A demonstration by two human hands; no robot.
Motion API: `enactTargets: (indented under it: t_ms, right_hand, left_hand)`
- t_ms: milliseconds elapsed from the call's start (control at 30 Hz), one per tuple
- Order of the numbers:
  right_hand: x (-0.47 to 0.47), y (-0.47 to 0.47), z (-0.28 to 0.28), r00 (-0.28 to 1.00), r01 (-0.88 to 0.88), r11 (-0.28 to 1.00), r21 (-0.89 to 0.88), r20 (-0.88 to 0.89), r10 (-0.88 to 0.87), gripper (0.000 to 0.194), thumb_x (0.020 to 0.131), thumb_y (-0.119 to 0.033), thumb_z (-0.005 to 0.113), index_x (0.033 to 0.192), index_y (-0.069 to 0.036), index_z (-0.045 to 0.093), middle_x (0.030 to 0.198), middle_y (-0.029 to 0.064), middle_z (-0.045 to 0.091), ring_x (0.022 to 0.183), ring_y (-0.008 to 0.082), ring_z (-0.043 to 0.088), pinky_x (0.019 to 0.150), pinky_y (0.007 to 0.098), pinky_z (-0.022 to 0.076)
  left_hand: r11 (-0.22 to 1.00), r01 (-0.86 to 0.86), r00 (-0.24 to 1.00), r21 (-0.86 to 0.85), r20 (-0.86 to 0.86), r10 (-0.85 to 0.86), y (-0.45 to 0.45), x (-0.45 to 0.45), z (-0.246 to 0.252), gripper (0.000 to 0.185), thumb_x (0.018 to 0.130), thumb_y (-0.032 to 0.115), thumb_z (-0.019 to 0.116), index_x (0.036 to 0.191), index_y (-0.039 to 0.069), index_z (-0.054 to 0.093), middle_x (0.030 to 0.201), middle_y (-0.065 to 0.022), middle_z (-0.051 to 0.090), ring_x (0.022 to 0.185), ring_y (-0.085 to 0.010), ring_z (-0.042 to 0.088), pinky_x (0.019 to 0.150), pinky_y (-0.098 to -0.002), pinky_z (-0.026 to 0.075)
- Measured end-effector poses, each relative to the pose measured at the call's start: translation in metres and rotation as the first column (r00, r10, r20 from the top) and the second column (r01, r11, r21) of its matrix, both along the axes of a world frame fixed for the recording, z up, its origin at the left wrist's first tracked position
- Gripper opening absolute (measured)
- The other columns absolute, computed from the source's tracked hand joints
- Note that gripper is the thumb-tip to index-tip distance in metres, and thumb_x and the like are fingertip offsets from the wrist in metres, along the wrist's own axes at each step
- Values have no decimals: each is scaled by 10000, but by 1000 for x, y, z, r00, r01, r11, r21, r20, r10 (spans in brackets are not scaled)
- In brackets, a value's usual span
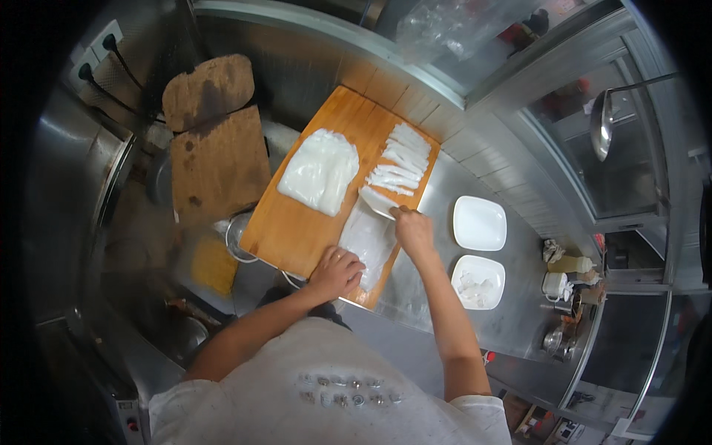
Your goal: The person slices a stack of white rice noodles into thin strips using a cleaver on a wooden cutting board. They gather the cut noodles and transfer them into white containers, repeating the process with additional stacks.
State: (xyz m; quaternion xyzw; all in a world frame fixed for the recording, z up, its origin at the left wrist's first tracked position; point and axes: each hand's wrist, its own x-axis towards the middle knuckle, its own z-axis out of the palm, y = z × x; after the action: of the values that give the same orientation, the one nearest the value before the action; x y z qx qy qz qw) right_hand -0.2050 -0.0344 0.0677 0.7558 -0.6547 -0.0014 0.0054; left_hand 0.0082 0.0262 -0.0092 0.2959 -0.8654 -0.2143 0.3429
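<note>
My right hand [414, 229] grips a flat white scraper or cutter [377, 202], whose edge lies across the far end of a flat white sheet [367, 239], perhaps dough. My left hand [337, 272] rests at the sheet's near end, fingers bent, on the wooden cutting board [300, 239]. Beyond the cutter lie several cut white strips [403, 158], side by side. A larger, thick white slab [321, 171] with a glossy surface lies on the board's left half. Whether the left fingers press on the sheet or only touch its edge cannot be told.
Right of the board, on the steel counter [428, 289], stand a white dish [479, 223] and a second dish [455, 283] holding white pieces. Squeeze bottles [573, 264] and containers are at the far right. A ladle [602, 125] hangs upper right. Worn wooden boards [219, 161] stand left.
</note>
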Motion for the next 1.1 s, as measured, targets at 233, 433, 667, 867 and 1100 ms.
enactTargets:
  t_ms: [233,433,667,867,1100]
  right_hand:
    - [-12,-40,0,999,39,999,11,-28,-38,257,757,-51,541,956,-136,679,856,97,668,746,284,664,623,388,541]
    - [10,3,3,999,-3,1000,-25,33,4,234,747,-32,537,933,-106,658,856,97,667,723,270,666,616,382,540]
    - [1,-14,-11,1000,-7,986,-169,-25,3,133,744,-40,539,826,-89,631,813,78,654,731,260,664,591,352,543]
    - [22,18,6,1000,-26,998,-51,5,26,94,741,-50,551,781,-78,631,814,88,649,731,265,661,613,351,547]
    - [12,-2,-6,1000,-10,994,-111,14,11,209,749,-29,535,891,-120,659,802,87,648,732,264,665,590,389,537]
  left_hand:
    - [999,7,1000,36,19,-7,-1,-3,3,148,760,140,652,904,118,623,915,-34,547,915,-227,511,890,-396,370]
    - [1000,23,1000,22,-1,-23,2,-2,2,163,760,135,652,918,119,617,909,-32,542,913,-227,508,889,-401,369]
    - [1000,19,1000,-19,-1,-19,1,-7,4,174,743,142,659,910,123,616,908,-28,542,921,-220,514,879,-391,378]
    - [1000,2,1000,-8,18,-2,3,-2,2,179,741,144,663,912,121,615,916,-32,538,932,-225,505,888,-396,367]
    - [1000,25,1000,14,17,-25,3,-1,4,177,748,148,658,918,120,617,921,-40,540,938,-229,505,898,-399,365]
